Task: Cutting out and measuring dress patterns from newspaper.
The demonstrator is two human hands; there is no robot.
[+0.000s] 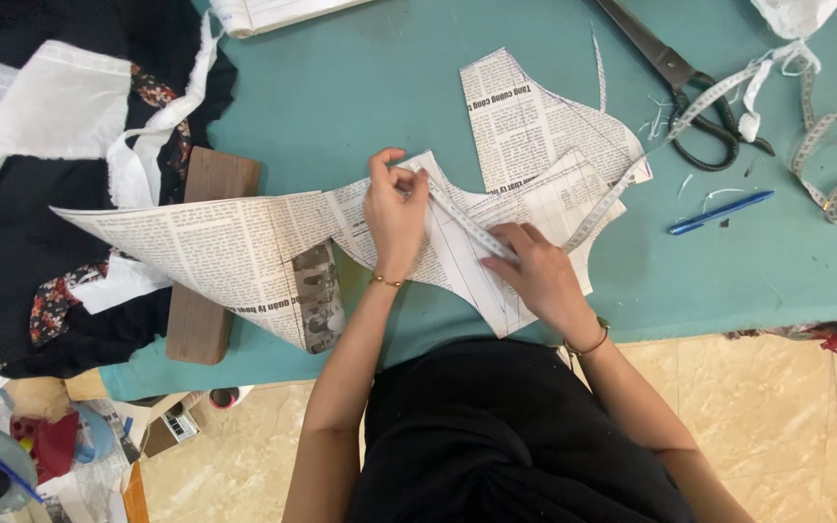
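A newspaper pattern piece point(244, 247) lies across the teal table point(341, 97). Over it runs a white measuring tape point(588, 208), stretched from the middle of the paper up to the right. My left hand point(394, 213) pinches the tape's end against the paper near its upper edge. My right hand point(535, 266) presses the tape flat onto the paper a little lower and to the right. A second newspaper piece point(525, 116) lies behind, partly under the first.
Black-handled scissors point(690, 82) and a blue pen point(721, 212) lie at the right. A wooden block point(201, 320) sits under the paper's left part. Black and white fabric point(41, 116) is heaped at the left. The table's front edge is near my body.
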